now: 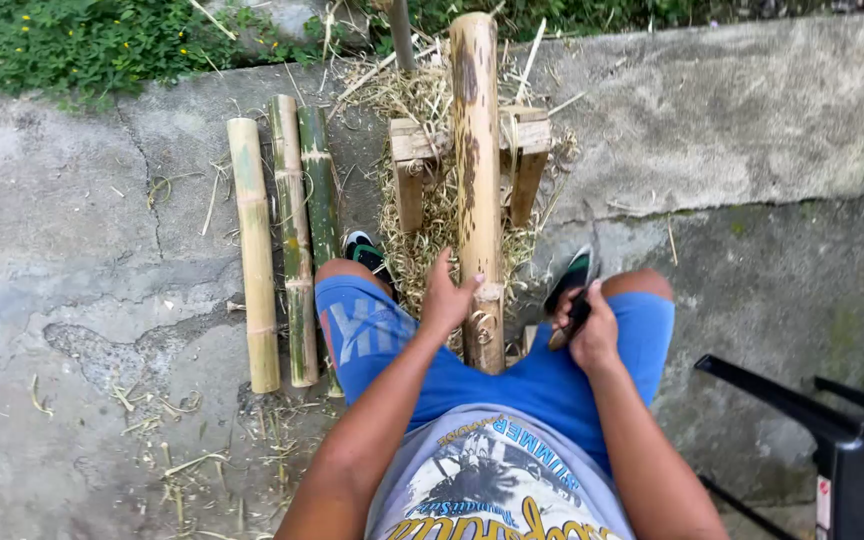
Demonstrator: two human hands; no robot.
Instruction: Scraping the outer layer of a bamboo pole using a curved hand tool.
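Observation:
A thick bamboo pole (476, 150) lies across a small wooden stand (413, 152) and runs back between my knees. My left hand (446, 296) rests against the pole's left side near its close end, fingers curled around it. My right hand (588, 326) is closed on a dark-handled knife (574, 312), held over my right thigh just right of the pole. Curled shavings (482, 326) hang off the pole by my left hand.
Three cut bamboo pieces (293, 240) lie side by side on the cracked concrete (72, 250) to the left. A heap of dry shavings (422, 215) sits under the stand. A black plastic chair (842, 440) stands at the right. Green plants (72, 40) edge the far side.

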